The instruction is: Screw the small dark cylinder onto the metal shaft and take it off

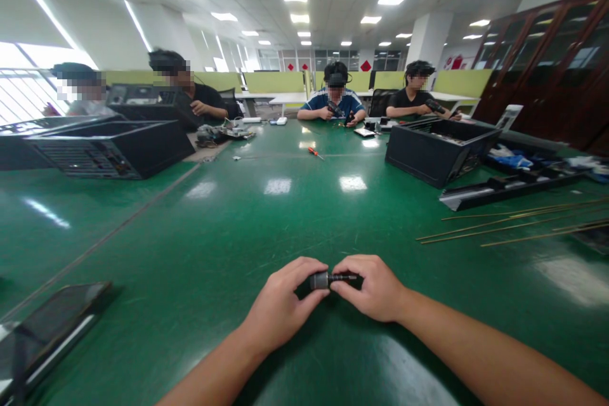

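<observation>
A short dark cylinder (320,280) with a greyish metal band lies between the thumb and fingers of my left hand (284,301). From its right end sticks out a thin, ridged dark shaft (347,277), possibly a tool bit; I cannot tell its exact kind. My right hand (373,288) pinches around this shaft with thumb and forefinger, close against the cylinder. Both hands are just above or on the green table (228,222), with the piece held level between them. Its left end is partly hidden by my left palm.
An orange screwdriver (313,151) lies further up the table. Black computer cases stand at left (118,146) and right (438,146). Thin brass-coloured rods (504,222) lie at right, a dark flat panel (52,323) at lower left. Several people sit across the table.
</observation>
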`<state>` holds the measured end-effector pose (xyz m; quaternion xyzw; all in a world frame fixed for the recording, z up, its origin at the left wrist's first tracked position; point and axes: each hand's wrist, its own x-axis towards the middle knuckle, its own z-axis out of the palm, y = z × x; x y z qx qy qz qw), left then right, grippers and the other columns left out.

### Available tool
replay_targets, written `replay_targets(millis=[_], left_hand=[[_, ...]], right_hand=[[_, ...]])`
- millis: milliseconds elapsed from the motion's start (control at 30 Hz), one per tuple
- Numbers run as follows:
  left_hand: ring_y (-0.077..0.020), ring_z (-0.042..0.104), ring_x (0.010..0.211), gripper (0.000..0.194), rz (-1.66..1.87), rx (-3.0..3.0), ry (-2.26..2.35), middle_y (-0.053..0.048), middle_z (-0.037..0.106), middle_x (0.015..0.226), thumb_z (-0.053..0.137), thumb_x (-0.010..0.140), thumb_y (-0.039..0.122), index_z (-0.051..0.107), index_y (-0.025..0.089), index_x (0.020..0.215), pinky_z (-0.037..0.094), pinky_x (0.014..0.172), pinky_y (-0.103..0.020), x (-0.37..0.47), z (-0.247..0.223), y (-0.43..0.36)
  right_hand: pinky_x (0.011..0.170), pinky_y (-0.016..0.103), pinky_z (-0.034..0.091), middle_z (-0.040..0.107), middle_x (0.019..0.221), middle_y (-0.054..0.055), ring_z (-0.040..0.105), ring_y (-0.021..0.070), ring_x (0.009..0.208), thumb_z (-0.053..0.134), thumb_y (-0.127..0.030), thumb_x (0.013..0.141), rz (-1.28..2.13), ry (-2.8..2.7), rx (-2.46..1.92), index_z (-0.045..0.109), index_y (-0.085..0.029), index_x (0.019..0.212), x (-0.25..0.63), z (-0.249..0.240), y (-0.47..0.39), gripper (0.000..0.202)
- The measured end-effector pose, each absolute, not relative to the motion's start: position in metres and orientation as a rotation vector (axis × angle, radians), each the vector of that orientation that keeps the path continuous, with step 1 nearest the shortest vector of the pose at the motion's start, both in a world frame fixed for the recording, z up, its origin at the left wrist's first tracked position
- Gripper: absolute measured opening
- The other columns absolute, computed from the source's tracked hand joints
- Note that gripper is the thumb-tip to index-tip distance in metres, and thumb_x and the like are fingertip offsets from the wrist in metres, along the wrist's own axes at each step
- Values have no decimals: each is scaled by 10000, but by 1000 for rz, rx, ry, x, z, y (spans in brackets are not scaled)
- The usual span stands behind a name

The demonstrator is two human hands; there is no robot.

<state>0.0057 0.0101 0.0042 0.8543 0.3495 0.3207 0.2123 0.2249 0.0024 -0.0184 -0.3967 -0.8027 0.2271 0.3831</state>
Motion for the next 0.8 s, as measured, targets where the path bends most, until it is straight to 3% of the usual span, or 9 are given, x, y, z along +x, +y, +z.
replay_targets(millis=[267, 800], left_hand=[[-145, 655, 941, 220, 925, 2371, 943, -19, 698, 1008, 659, 855, 174, 645, 233, 1067, 533, 862, -273, 6, 3, 10], [-162, 662, 935, 210, 933, 2373, 949, -38, 704, 1006, 669, 848, 187, 654, 217, 1055, 545, 863, -294, 6, 6, 9]], right_hand=[[714, 272, 459, 713, 834, 24, 649, 174, 758, 688, -231, 816, 511, -2066, -976, 680, -194, 921, 225, -22, 1, 111], [708, 259, 445, 718, 813, 18, 651, 159, 744, 628, -304, 908, 549, -2076, -997, 697, -196, 878, 226, -21, 2, 132]])
